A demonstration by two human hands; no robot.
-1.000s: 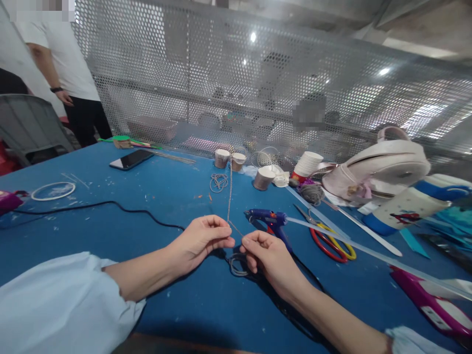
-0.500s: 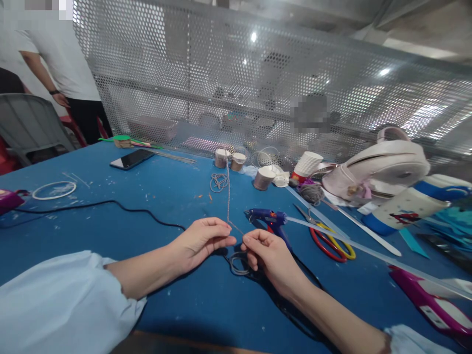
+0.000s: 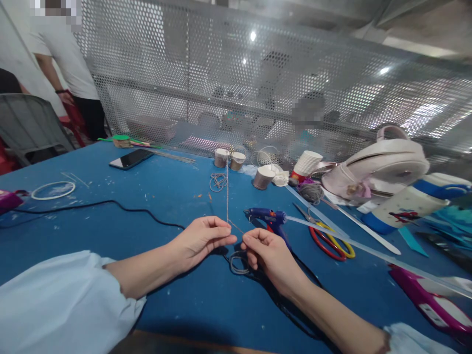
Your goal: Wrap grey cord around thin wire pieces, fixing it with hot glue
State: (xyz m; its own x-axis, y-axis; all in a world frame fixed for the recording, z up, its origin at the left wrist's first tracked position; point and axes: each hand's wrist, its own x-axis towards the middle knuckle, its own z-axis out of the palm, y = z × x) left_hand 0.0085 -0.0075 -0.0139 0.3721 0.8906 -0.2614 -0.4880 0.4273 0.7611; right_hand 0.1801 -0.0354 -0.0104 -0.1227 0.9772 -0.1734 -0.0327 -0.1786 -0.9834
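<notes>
A thin twisted cord (image 3: 227, 196) stretches from near the paper cups at the back down to my hands. The fingertips of my left hand (image 3: 206, 241) pinch it where it bends. Its short slanting end runs on to my right hand (image 3: 267, 253), which is closed on it between thumb and forefinger. Just below my hands lies a small coil of grey cord (image 3: 239, 264). Beyond them, a loose tangle of grey cord (image 3: 219, 182) rests on the blue table (image 3: 177, 305). Right of the cord, close to my right hand, is a blue glue gun (image 3: 267, 215) with a long clear glue stick.
Red and yellow-handled scissors (image 3: 332, 244) lie to the right, with a white bag (image 3: 383, 162) and a tumbler (image 3: 405, 206) behind. Covered cups (image 3: 263, 178) stand before a perforated metal screen (image 3: 147, 64). A phone (image 3: 131, 159) and a white ring (image 3: 53, 190) are at left.
My hands keep almost the same place and grip on the cord. At the far left, the person in a white shirt has shifted a little to the right.
</notes>
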